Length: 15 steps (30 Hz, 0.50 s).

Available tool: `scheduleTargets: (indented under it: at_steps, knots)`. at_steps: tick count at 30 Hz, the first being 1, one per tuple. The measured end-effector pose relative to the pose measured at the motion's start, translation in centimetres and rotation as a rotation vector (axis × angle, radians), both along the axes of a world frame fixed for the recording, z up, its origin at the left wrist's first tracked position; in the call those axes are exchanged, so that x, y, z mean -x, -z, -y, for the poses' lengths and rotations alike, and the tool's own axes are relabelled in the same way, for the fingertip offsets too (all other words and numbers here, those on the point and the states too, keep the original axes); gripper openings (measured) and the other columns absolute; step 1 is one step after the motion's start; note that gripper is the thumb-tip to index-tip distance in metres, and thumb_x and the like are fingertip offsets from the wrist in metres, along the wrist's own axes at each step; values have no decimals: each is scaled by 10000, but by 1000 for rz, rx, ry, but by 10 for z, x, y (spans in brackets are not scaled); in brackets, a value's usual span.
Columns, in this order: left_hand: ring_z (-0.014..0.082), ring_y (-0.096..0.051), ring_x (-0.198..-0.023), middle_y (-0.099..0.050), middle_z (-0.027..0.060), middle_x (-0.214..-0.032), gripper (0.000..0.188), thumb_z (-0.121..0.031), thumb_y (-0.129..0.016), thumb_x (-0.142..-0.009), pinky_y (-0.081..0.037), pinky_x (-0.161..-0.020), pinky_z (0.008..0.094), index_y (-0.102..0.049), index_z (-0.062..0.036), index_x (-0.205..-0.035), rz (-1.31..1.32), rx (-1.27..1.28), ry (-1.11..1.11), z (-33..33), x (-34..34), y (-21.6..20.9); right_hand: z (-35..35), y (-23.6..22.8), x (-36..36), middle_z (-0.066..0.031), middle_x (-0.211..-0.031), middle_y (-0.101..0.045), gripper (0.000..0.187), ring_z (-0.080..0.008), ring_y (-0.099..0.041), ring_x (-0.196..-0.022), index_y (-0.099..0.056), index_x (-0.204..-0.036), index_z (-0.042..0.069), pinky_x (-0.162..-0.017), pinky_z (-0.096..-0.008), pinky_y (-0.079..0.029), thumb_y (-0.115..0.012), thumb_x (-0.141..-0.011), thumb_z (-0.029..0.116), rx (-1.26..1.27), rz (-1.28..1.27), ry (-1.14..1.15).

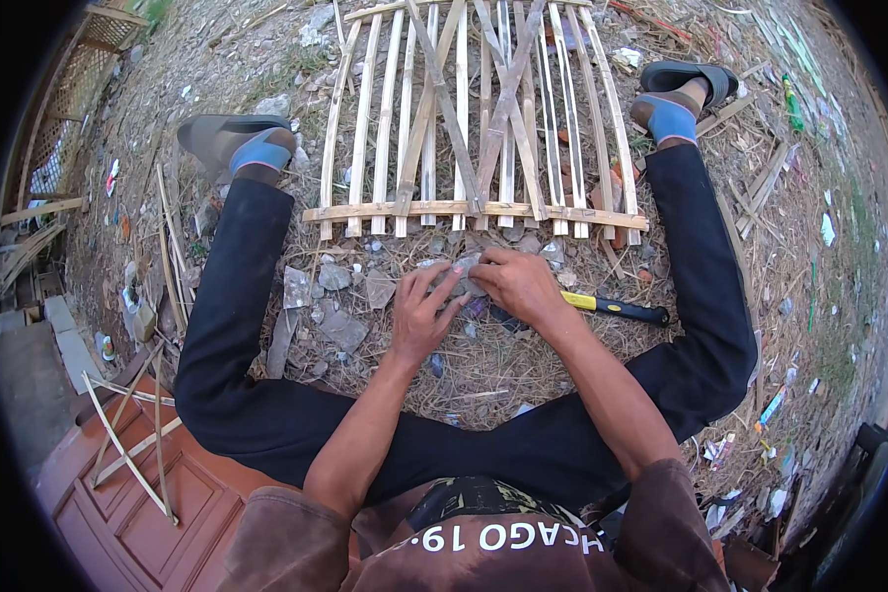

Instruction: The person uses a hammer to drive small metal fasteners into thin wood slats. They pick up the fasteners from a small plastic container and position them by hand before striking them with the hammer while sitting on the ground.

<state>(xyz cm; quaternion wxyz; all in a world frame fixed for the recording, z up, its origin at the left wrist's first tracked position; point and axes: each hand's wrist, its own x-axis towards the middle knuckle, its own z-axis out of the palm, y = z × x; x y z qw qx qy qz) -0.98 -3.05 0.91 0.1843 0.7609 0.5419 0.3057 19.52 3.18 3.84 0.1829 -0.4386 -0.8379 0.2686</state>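
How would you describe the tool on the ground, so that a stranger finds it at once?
Start at the large wooden frame. Below its right end, on the ground beside the right hand, lies a straight tool handle. Its yellow and black colouring sets it apart from the nearby grey stones.

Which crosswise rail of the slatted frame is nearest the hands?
The near rail, across the slats' ends just beyond the left hand and right hand. The far rail crosses their opposite ends, by the picture's top edge.

Left hand [424, 313], right hand [519, 284], perhaps both on grey stone [472, 287].
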Motion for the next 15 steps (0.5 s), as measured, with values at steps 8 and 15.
scheduleTargets:
  at_steps: [8,15]
  knots:
    - [365,-408,-1343,-433,116,-1532,533,-279,-720,-910,-351,-1066,495,-586,-139,-1406,-204,70,-103,27,-21,8,1,1,3,-53,-858,-658,122,-286,-695,-812,-775,-914,145,-668,-433,-550,-699,-833,195,-14,9,67]
    - [357,-414,-1337,-442,114,-1525,527,-267,-723,-910,-349,-1066,487,-589,-139,-1403,-235,55,-96,28,-20,5,-2,-4,2,-48,-870,-668,120,-290,-696,-805,-782,-907,141,-666,-429,-552,-717,-815,183,22,-18,87]
